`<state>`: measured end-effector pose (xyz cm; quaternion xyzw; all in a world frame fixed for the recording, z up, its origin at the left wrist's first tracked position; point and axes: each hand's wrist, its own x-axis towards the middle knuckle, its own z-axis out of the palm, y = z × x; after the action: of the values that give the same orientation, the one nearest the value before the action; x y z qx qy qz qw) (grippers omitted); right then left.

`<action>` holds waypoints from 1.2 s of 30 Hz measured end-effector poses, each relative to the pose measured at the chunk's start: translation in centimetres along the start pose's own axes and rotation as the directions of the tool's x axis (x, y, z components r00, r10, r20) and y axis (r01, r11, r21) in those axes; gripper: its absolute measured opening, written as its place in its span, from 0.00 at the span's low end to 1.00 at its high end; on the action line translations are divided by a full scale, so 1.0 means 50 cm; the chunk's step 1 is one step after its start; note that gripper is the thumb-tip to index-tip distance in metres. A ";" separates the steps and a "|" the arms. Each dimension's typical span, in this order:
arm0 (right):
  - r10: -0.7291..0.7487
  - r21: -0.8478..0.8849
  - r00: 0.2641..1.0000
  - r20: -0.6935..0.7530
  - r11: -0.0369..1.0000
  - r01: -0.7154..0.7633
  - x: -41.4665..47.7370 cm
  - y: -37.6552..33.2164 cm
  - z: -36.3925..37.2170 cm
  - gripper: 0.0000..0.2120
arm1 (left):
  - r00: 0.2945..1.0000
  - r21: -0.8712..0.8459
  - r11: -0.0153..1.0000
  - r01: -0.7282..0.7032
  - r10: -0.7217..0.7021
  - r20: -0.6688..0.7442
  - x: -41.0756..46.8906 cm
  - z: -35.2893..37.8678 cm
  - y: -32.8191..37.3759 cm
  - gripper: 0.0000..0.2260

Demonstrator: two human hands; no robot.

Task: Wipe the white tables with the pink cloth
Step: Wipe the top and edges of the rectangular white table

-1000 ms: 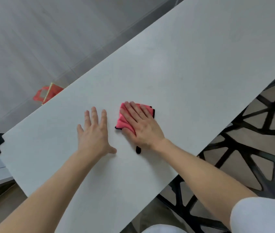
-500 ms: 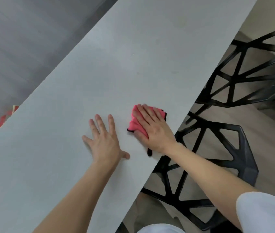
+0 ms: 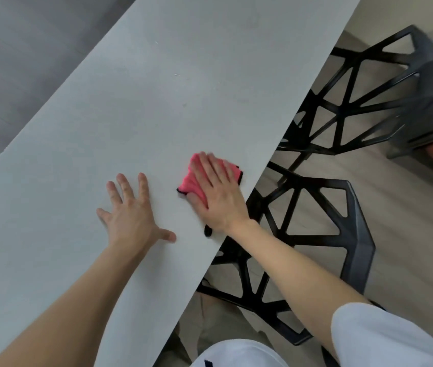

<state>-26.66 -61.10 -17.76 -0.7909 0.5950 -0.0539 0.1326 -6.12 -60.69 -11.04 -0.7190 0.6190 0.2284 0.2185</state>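
Pink cloth [image 3: 192, 181] nearer table edge [image 3: 272, 147]

One head-worn, wide-angle view looks forward and steeply down from above the person's chest, close over the desk [image 3: 157, 102]. The horizon is tilted, so the desk top runs as a slanted band from 7 o'clock to 1 o'clock. Both forearms enter from 6 o'clock, reaching the left hand [image 3: 130, 215] and right hand [image 3: 218, 197] near centre. The floor [image 3: 408, 234] and a black chair [image 3: 358, 221] fill the side from 2 to 5 o'clock.

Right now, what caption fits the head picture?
Right hand presses pink cloth on white table; left hand rests flat beside it.
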 end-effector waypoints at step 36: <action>-0.453 -0.039 0.854 0.255 0.878 0.477 0.004 0.137 -0.040 0.36 | 0.974 -0.259 0.944 0.202 -0.222 -0.047 -0.136 0.127 0.159 0.58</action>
<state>-33.44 -63.34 -17.75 -0.9175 0.3677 0.0410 0.1459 -15.22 -52.63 -12.28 -0.8114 0.5116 0.2534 0.1248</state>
